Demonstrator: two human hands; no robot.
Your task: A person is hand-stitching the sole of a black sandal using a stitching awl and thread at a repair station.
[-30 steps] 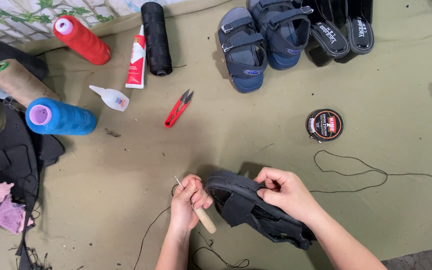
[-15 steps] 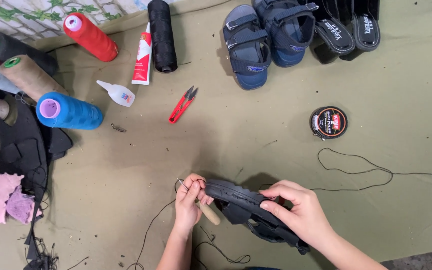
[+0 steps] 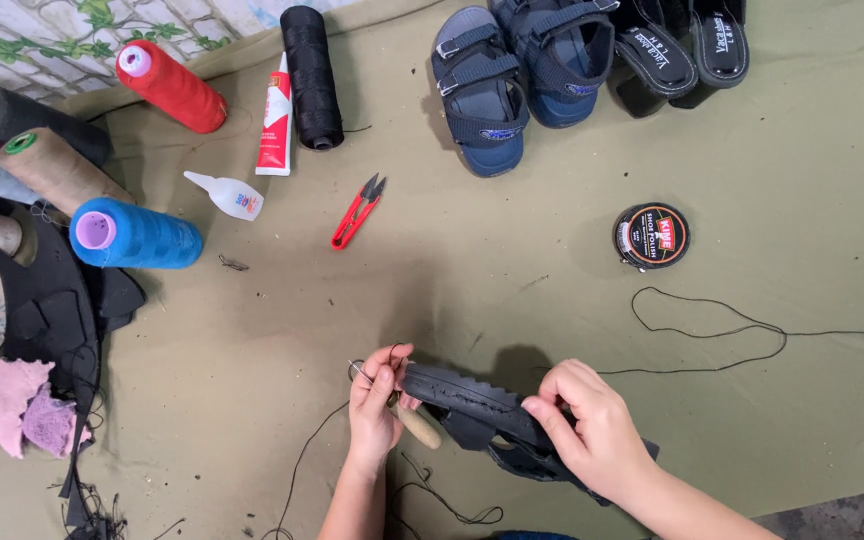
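Olive cloth worktop (image 3: 552,300). Black sandal (image 3: 482,410) on edge near you, your right hand (image 3: 592,435) clamped on its sole. Left hand (image 3: 377,400) pinched shut on wooden-handled awl (image 3: 407,415) and black thread (image 3: 302,465) at toe: stitching step. Next likely needs steady pull.

The right hand (image 3: 592,430) hides the black sandal's (image 3: 472,395) middle.
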